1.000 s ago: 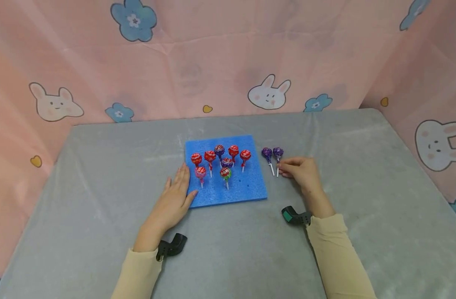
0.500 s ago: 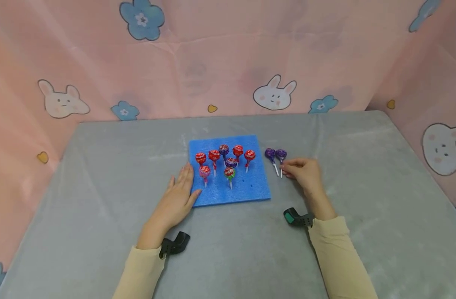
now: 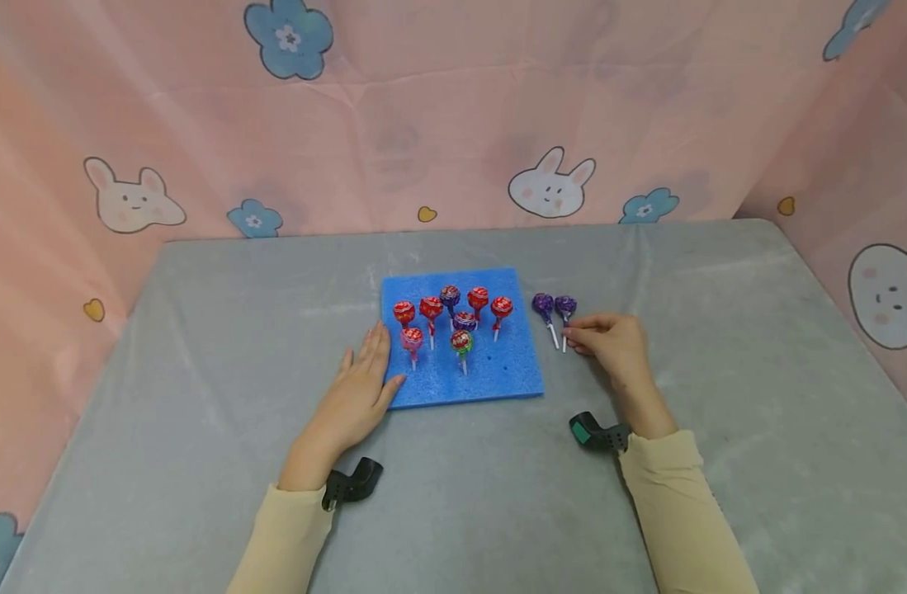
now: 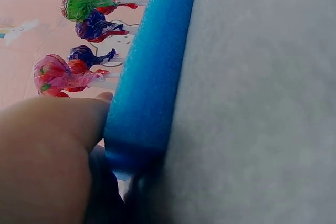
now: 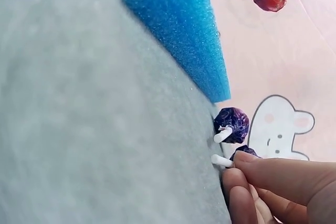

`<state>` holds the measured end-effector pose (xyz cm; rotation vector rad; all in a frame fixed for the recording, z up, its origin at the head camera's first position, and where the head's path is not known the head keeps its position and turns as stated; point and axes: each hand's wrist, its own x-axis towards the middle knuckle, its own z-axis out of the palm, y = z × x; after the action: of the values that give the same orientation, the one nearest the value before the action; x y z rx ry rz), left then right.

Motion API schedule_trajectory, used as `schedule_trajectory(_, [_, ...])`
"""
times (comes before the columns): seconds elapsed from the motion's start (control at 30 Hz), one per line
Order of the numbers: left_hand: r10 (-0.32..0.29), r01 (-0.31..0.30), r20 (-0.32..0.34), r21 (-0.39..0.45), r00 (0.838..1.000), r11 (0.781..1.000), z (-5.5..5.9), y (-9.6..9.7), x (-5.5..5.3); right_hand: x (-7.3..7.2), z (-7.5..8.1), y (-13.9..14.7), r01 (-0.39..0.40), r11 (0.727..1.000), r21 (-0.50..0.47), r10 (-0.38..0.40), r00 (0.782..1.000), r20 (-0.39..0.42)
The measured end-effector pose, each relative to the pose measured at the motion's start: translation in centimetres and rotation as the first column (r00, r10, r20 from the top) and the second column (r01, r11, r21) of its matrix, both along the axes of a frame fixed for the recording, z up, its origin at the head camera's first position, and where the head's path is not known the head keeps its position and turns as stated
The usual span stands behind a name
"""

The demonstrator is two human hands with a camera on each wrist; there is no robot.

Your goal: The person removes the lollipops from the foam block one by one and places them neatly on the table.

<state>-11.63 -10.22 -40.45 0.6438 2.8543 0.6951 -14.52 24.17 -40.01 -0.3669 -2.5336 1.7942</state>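
Note:
A blue foam block (image 3: 490,384) lies on the table with several wrapped lollipops stuck upright in it, among them a green one (image 3: 462,341), a pink one (image 3: 412,338) and a red one (image 3: 501,307). My left hand (image 3: 352,400) lies along the block's left edge, fingers straight and thumb at the near corner. To the right of the block, two purple lollipops lie on the table. My right hand (image 3: 612,346) pinches the stick of the right purple lollipop (image 3: 566,305) between thumb and fingers. The other purple lollipop (image 5: 231,125) lies just beside it, untouched.
A grey cloth covers the table (image 3: 468,511). Behind it hangs a pink curtain (image 3: 423,124) printed with rabbits and flowers. Small holes (image 3: 488,368) show in the foam's near right part. Each wrist wears a black camera mount (image 3: 352,483).
The head view has shifted slightly, so the whole scene sits a little further right. Both hands keep their places, the right one still at the purple lollipop's stick.

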Motion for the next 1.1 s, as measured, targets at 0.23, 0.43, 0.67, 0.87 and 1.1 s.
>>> schedule_trajectory(0.23, [0.007,-0.007,0.007,0.004,1.0,1.0,0.1,-0.1,0.1,-0.2,0.2,0.2,-0.008,0.997,-0.079,0.009,1.0,0.012])
schedule_trajectory(0.43, [0.003,-0.003,0.001,-0.007,1.0,1.0,0.1,-0.1,-0.1,-0.1,0.9,1.0,0.016,0.951,-0.31,-0.008,1.0,0.029])
schedule_trajectory(0.67, [0.0,0.0,0.002,-0.017,1.0,1.0,0.0,0.0,-0.2,0.3,1.9,0.5,-0.031,0.966,-0.257,0.037,0.999,0.019])
schedule_trajectory(0.87, [0.001,-0.001,0.003,-0.019,1.0,1.0,-0.1,0.0,-0.3,0.5,2.4,-1.3,-0.143,0.981,-0.133,0.139,0.99,-0.036])
schedule_trajectory(1.1, [0.003,-0.003,0.006,-0.016,1.0,1.0,-0.2,0.0,-0.3,1.1,2.5,-4.3,-0.285,0.948,-0.138,0.277,0.958,-0.073])
